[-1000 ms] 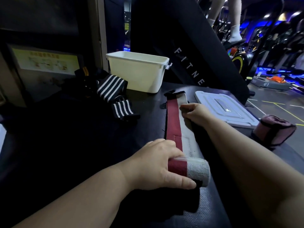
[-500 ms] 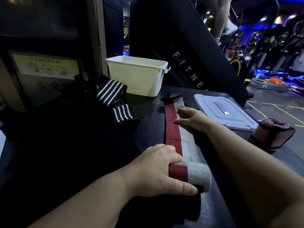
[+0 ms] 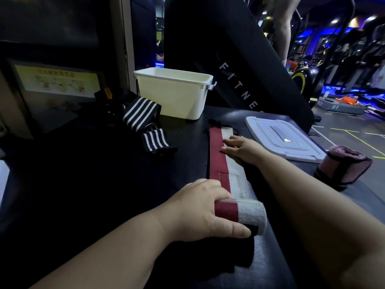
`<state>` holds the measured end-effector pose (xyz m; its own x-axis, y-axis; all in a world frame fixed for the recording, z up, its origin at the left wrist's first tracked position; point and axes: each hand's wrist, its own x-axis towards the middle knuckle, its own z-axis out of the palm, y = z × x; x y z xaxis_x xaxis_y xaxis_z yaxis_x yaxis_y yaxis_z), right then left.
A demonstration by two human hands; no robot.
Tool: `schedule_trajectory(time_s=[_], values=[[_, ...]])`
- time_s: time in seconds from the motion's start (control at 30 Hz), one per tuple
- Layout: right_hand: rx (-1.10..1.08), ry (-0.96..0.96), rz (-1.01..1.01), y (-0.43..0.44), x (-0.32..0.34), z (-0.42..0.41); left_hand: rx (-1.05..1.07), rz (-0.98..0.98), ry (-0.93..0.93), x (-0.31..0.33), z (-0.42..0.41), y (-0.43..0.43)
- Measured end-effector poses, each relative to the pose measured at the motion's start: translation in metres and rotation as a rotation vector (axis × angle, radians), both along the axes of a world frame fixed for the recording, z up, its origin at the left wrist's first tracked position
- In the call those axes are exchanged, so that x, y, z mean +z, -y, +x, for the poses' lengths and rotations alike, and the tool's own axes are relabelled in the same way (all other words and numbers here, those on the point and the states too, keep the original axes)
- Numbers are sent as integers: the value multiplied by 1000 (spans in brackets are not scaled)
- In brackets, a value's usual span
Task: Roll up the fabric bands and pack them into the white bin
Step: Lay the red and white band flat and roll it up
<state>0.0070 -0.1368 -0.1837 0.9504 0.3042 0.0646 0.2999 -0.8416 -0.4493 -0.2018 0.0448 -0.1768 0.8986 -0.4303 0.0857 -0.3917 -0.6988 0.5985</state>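
Maroon and white run side by side down the fabric band (image 3: pixel 220 161), which lies flat on the dark table (image 3: pixel 104 184) with its long axis pointing away from me toward the far edge, leaning slightly left. Its near end is already wound into a short roll (image 3: pixel 241 215) lying crosswise to the strip. I see my left hand (image 3: pixel 200 209) cupped over that roll, fingers curled on top and the thumb stretched along its near side, gripping it. My right hand (image 3: pixel 239 149) lies flat on the unrolled stretch farther out, fingers extended and slightly spread, pressing the white half down. A black tail (image 3: pixel 214 123) trails from the band's far end.

Beyond that end stands the white bin (image 3: pixel 175 94), upright and open; I cannot see inside it. Its lid (image 3: pixel 281 140) lies flat to the right of the band, just beside my right hand. Left of the band, black bands with white stripes (image 3: pixel 145 122) sit in a loose heap near the bin. A pink rolled band (image 3: pixel 343 165) rests at the table's right edge, past the lid. Nothing lies between the strip's far end and the bin except the black tail.
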Motion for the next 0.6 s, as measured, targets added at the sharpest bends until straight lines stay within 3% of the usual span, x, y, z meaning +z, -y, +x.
schedule_trajectory(time_s=[0.2, 0.33, 0.5, 0.6], values=[[-1, 4, -233, -10, 31, -26, -6, -47, -33, -2, 1, 1], [46, -10, 114, 3, 52, -70, 6, -25, 3, -3, 0, 0], [173, -135, 406, 23, 60, -148, 14, -27, -2, -1, -3, 0], [170, -62, 417, 30, 38, -171, 14, -29, -8, 1, -4, 0]])
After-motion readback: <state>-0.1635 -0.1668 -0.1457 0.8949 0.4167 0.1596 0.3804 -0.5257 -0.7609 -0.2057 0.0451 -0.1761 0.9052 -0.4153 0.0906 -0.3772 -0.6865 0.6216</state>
